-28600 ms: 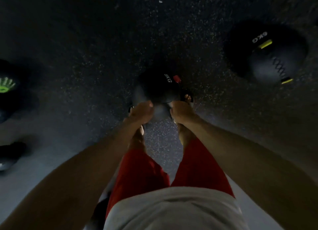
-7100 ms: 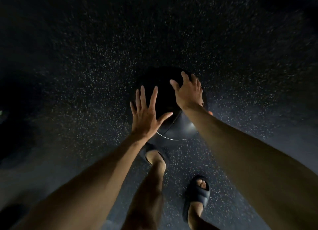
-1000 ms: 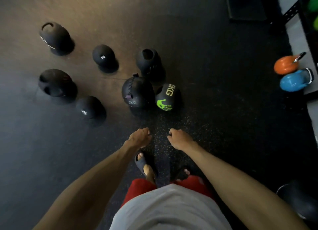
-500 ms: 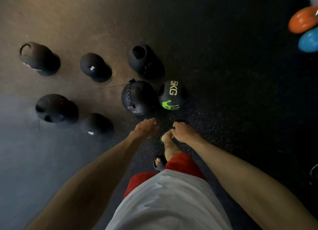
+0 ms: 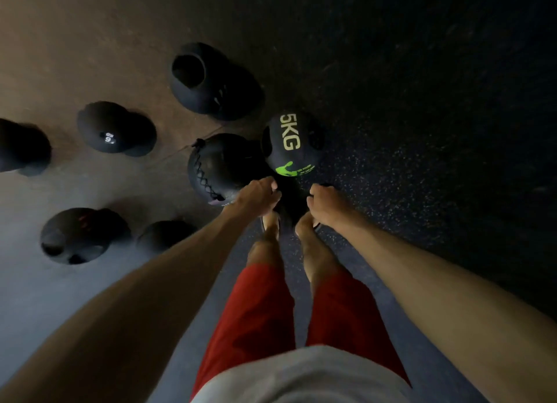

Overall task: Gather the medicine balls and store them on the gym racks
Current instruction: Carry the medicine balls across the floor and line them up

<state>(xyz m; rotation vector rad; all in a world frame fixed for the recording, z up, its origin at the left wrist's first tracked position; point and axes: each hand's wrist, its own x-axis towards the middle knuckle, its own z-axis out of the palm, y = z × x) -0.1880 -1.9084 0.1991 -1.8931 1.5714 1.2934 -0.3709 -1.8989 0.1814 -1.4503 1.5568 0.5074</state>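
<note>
Looking straight down on a 5KG medicine ball (image 5: 291, 143) just above centre, right up against a laced ball (image 5: 220, 167) on its left. Got five more black balls spread over the left half: a hollowed ball (image 5: 208, 80) up top, a numbered ball (image 5: 111, 128), an edge ball (image 5: 21, 146) cut off by the left border, a lower-left ball (image 5: 78, 234) and a half-hidden ball (image 5: 162, 237) behind the forearm. Loads of bare speckled floor (image 5: 422, 131) off to the right. Left grip (image 5: 256, 196) and right grip (image 5: 325, 203) just below the pair, fingers curled in on nothing, left one overlapping the laced ball's lower edge.
</note>
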